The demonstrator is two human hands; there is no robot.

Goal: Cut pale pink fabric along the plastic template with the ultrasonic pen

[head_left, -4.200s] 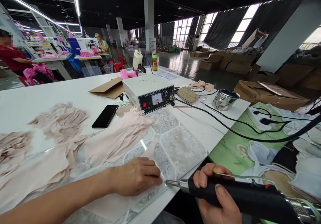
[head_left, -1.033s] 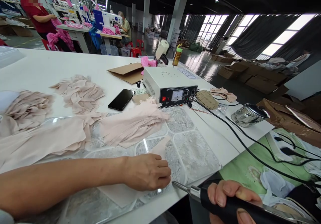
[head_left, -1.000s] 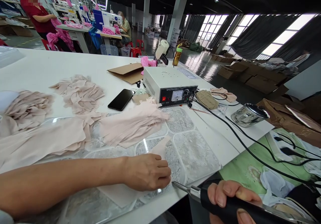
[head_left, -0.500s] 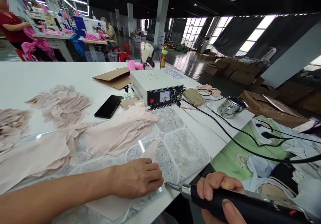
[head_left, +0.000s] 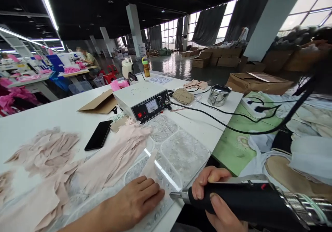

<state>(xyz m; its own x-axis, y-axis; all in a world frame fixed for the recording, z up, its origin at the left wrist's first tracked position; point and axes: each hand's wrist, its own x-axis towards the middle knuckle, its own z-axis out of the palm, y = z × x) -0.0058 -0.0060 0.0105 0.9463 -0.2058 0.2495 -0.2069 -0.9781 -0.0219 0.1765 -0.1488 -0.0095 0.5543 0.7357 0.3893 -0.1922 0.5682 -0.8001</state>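
Fabric piece [head_left: 151,164]: pale pink strip, flat on the glass plate [head_left: 181,152], well in front of the control box [head_left: 142,102], by the table's near edge.
Left hand [head_left: 135,201]: spread flat, fingers together, pressing the strip down. Probably pins it against sliding.
Right hand [head_left: 211,194]: wrapped round the handheld tool [head_left: 246,202]. Metal tip is level, just beside the left fingertips.
Cable [head_left: 220,123]: leaves the box front and runs right with slack, so likely no drag on the tool.
Fabric stack [head_left: 116,152]: between box and left hand, within reach.
Phone [head_left: 98,135]: left of the box, off the plate.
Scrap piles [head_left: 46,149]: farther left of the box.
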